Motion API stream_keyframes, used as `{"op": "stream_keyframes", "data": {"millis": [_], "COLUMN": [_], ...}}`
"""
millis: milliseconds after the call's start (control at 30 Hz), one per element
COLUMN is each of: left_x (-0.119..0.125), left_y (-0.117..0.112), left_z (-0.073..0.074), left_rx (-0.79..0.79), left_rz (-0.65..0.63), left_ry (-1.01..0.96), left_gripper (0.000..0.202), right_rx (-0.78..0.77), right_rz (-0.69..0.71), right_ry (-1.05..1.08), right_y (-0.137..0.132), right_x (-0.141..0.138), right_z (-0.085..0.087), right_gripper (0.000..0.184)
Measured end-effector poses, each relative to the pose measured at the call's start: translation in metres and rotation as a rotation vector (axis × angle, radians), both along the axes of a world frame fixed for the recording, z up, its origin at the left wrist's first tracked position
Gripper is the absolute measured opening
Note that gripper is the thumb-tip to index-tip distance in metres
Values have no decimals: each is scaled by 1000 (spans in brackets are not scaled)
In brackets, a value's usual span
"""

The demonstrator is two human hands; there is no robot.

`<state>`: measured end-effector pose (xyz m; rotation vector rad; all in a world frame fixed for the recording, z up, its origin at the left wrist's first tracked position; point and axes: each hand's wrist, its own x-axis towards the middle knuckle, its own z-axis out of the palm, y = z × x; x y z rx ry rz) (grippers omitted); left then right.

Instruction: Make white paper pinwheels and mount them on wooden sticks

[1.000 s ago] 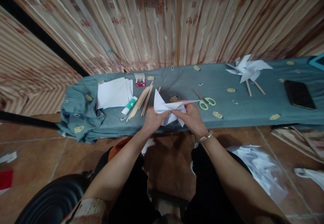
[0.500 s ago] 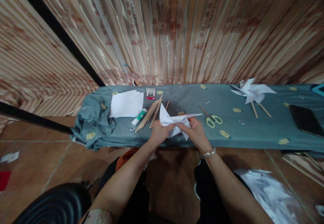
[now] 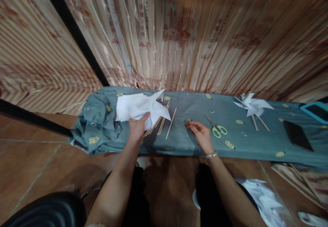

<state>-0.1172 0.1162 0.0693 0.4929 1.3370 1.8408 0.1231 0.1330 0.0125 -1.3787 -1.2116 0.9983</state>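
Note:
In my left hand (image 3: 137,126) is a folded white paper pinwheel (image 3: 155,112), gripped with the thumb on top. It overlaps a stack of white paper sheets (image 3: 124,108) and covers parts of several wooden sticks (image 3: 162,126). Behind its blades, the small red box of pins (image 3: 160,100) shows only in part. My right hand (image 3: 201,134) hovers low over the cloth with thumb and fingertips pinched together; whatever they hold is too small to make out. Green-handled scissors (image 3: 217,130) lie just right of it. One loose stick (image 3: 171,123) rests between my hands.
A patterned grey-green cloth (image 3: 184,141) covers the long narrow table. White pinwheels on sticks (image 3: 252,106) lie at the right, near a black phone (image 3: 297,135) and a blue-edged device (image 3: 316,112). A black stool (image 3: 48,210) stands lower left; white papers (image 3: 265,199) lie lower right.
Both hands held the pinwheel before; now my right hand has let go and moved right. My left hand has carried the pinwheel left over the paper stack, hiding the glue stick.

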Motion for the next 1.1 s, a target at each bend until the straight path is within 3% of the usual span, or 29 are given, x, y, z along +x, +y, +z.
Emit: {"op": "stream_keyframes", "data": {"millis": [100,333,467,767,1100], "left_x": [-24,-51,-53,-54,-56], "left_y": [2,3,4,5,2], "left_z": [0,-3,0,4,4], "left_rx": [31,19,21,30,36], "left_rz": [66,140,128,82,89], "left_ry": [-12,-60,-82,-151,-166], "left_gripper": [37,39,39,40,40], "right_rx": [47,344,401,310,221], "right_rz": [66,395,532,570,566], "right_ry": [-212,-1012,-1303,-1443,-1448], "right_y": [16,90,122,145,152], "right_x": [-20,-97,-131,-154,-163], "right_z": [8,56,61,51,54], "right_gripper": [23,25,31,32,34]}}
